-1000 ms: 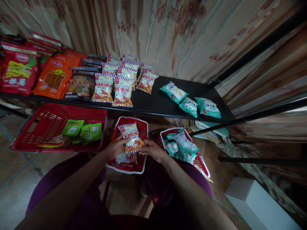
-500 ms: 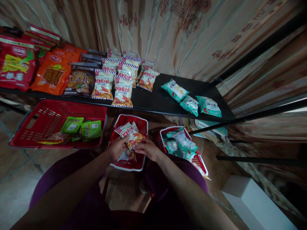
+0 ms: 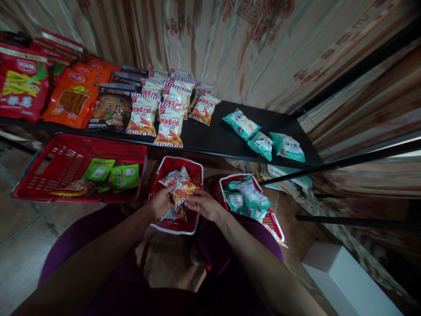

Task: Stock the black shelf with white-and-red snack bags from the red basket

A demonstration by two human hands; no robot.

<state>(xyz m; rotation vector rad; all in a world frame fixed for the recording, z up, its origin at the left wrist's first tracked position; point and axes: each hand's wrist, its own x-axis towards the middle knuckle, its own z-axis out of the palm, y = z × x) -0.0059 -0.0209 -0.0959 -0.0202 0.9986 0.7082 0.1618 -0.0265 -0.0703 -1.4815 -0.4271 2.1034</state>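
Observation:
Between both hands is a white and orange snack bag with red lettering, held over the middle red basket. My left hand is closed on the bag's left side, thumb on top. My right hand pinches its lower right edge. More bags of the same kind lie in the basket under it, partly hidden by my hands. Matching snack bags stand in rows on the black shelf just beyond the basket.
Three teal snack bags lie at the shelf's right. Orange bags, brown bags and red bags stand at the left. A red basket with green packets sits at left; another basket holds teal bags. A white box is at lower right.
The held bag has tilted, its upper end now lower and turned away. Both hands keep their grip over the middle basket, and the view has shifted slightly.

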